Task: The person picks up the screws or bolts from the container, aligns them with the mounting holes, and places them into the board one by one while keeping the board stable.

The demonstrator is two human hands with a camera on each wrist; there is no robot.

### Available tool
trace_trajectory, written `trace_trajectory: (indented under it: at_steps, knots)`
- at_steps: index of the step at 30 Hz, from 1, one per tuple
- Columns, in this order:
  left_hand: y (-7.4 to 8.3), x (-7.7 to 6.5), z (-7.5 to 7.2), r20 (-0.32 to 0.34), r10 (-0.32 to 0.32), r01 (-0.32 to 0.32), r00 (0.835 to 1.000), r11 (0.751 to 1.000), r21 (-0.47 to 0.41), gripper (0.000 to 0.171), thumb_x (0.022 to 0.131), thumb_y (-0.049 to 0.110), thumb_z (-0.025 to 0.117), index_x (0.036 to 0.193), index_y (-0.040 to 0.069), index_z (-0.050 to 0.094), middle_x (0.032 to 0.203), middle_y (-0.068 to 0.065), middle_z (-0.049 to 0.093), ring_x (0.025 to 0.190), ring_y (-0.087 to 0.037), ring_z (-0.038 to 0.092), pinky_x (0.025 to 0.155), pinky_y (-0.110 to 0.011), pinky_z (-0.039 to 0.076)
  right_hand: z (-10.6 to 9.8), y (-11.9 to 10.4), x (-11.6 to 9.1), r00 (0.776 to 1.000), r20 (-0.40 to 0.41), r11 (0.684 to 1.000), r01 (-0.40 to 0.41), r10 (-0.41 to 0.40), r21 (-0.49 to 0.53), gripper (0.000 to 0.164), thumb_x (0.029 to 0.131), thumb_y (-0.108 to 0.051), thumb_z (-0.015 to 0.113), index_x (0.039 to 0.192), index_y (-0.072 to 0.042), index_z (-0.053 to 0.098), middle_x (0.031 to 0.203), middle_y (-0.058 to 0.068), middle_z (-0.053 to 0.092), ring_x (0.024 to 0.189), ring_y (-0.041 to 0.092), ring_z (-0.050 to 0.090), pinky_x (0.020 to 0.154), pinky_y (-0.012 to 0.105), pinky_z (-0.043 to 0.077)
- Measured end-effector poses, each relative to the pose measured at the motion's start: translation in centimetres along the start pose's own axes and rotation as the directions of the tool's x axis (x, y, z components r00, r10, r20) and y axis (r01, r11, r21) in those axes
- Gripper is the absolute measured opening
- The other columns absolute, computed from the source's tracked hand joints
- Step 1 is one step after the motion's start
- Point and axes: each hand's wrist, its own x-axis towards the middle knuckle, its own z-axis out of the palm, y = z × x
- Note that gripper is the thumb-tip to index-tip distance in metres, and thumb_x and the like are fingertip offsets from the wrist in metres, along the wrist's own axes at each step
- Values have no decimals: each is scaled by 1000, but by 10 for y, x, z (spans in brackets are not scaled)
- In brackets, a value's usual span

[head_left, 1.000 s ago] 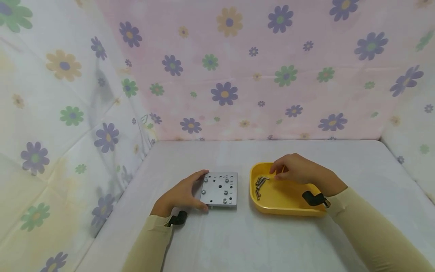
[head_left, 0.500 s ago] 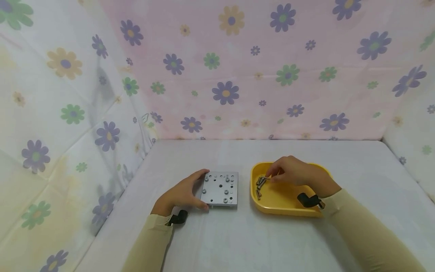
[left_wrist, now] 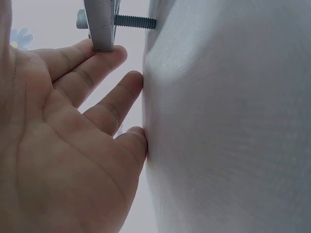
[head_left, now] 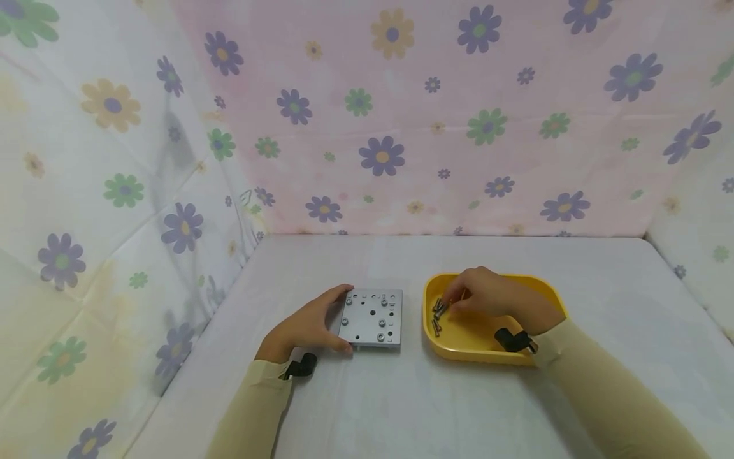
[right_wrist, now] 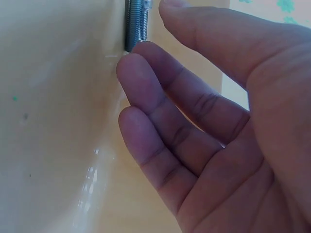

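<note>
In the head view my left hand (head_left: 304, 326) grips the left side of a square silver metal plate (head_left: 373, 299), fingers at the far edge and thumb at the near edge. The plate has drilled holes and several socket head screws standing in it. One such screw (left_wrist: 135, 22) passes through the plate, its thread pointing at the table, in the left wrist view. My right hand (head_left: 487, 294) reaches into a yellow tray (head_left: 482, 358), fingers bent, thumb apart from them. Its fingertips are right at several loose socket head screws (head_left: 438, 315); the right wrist view shows two screws (right_wrist: 133, 24) just beyond them.
Plate and tray stand on a table with a white cloth (head_left: 355, 408), a narrow strip of cloth between them. Flowered fabric (head_left: 378, 115) rises behind the table and along both sides. A small black device (head_left: 302, 365) is worn on each wrist.
My right hand has moved left and down inside the tray, its fingertips coming to the loose screws. The left hand and the plate keep their place.
</note>
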Motion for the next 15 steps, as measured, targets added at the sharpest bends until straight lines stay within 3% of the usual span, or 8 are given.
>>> trace_trajectory:
  at_steps: [7, 15]
  knots:
    - [0, 0, 0, -2, -3, 3, 1000, 1000, 13, 132, 52, 48, 102, 162, 27, 30, 166, 11, 33, 157, -16, 26, 127, -48, 23, 2, -5, 2, 1000, 21, 999, -16, 15, 43, 19, 95, -21, 76, 113, -24, 79, 109, -10, 74, 101, 13, 62, 95, 39, 53]
    - [0, 0, 0, -7, 5, -5, 1000, 1000, 16, 132, 53, 49, 101, 161, 27, 30, 166, 10, 33, 157, -16, 26, 127, -48, 24, 4, -7, 5, 999, 22, 998, -42, 42, 38, 19, 94, -22, 77, 112, -24, 79, 103, -10, 72, 96, 14, 61, 92, 37, 52]
